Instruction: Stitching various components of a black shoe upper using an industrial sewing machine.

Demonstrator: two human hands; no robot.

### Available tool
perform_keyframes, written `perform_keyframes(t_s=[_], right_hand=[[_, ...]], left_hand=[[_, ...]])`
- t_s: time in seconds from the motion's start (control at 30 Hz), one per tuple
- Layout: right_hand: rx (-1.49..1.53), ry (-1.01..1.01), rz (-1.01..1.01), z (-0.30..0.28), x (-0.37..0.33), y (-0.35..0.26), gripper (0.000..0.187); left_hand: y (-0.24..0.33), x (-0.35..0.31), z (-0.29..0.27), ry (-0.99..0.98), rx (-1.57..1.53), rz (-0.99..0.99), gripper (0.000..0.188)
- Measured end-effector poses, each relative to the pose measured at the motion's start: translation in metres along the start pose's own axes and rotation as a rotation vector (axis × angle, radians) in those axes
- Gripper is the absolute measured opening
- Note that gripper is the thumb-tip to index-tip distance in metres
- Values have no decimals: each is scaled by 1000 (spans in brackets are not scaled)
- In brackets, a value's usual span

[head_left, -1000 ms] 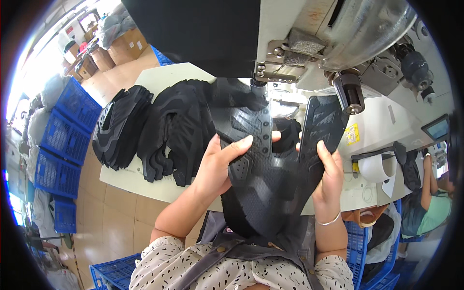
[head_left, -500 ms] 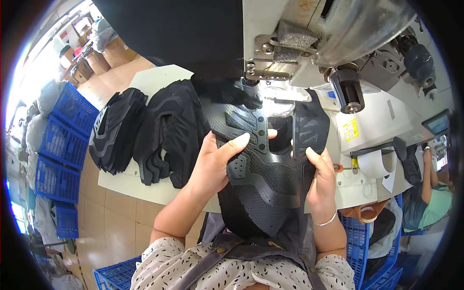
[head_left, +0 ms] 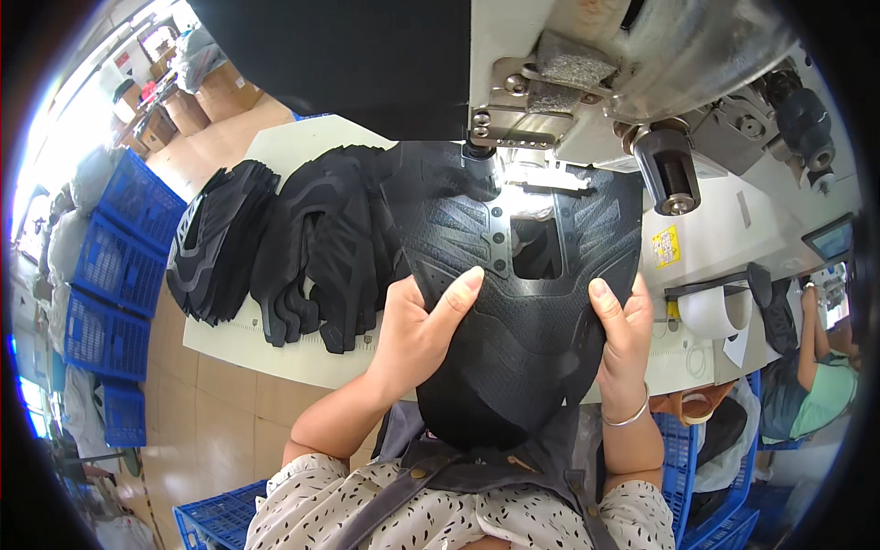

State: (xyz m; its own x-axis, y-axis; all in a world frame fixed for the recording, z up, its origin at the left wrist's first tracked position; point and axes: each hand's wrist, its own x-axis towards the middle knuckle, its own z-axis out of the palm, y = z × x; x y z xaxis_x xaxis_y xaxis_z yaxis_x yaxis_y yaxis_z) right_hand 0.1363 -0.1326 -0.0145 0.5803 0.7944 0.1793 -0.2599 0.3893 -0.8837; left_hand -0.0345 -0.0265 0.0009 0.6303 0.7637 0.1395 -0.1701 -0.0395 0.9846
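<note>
Both my hands hold a black shoe upper [head_left: 522, 339] with a rectangular opening near its far end. My left hand [head_left: 426, 321] grips its left edge, thumb on top and fingers underneath. On the right edge my right hand [head_left: 625, 321] has the same kind of grip. The far part of the upper lies beneath the head of a sewing machine [head_left: 541, 124], under a bright light. Its near part hangs over the table edge towards my apron. Two stacks of black shoe uppers, a left stack [head_left: 220, 243] and a nearer one [head_left: 321, 238], lie left of my left hand.
A pale work table [head_left: 275, 335] runs beneath the stacks. Blue crates [head_left: 110, 284] are piled at far left, and another blue crate [head_left: 678, 467] stands at my right. A white curved piece [head_left: 710, 312] lies on the right side. Beyond it a person in green [head_left: 820, 394] sits.
The shoe upper has been spread flatter and straightened, so its opening now shows fully. My right hand has shifted slightly right, and both hands keep their hold.
</note>
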Motion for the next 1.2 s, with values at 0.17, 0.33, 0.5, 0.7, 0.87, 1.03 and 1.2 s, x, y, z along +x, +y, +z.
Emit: perform_keyframes(t_s=[0.17,0.33,0.5,0.7,0.87,1.03,1.2], right_hand=[[-99,34,-95,3,13,2,25],[-66,62,-90,9,28,4,20],[-101,45,-119,6,47,4,16],[-79,3,-102,4,60,5,15],[-14,24,-111,14,50,6,13],[-19,6,-30,5,46,10,13],[-47,-1,30,7,35,8,13]], left_hand=[[-5,15,0,54,46,55,25],[-3,35,-3,64,-16,50,23],[3,52,-3,55,-29,65,16],[2,74,-13,60,-97,43,15],[7,69,-14,24,-128,29,18],[3,59,-5,63,-190,-35,19],[2,43,-4,110,-193,-36,20]])
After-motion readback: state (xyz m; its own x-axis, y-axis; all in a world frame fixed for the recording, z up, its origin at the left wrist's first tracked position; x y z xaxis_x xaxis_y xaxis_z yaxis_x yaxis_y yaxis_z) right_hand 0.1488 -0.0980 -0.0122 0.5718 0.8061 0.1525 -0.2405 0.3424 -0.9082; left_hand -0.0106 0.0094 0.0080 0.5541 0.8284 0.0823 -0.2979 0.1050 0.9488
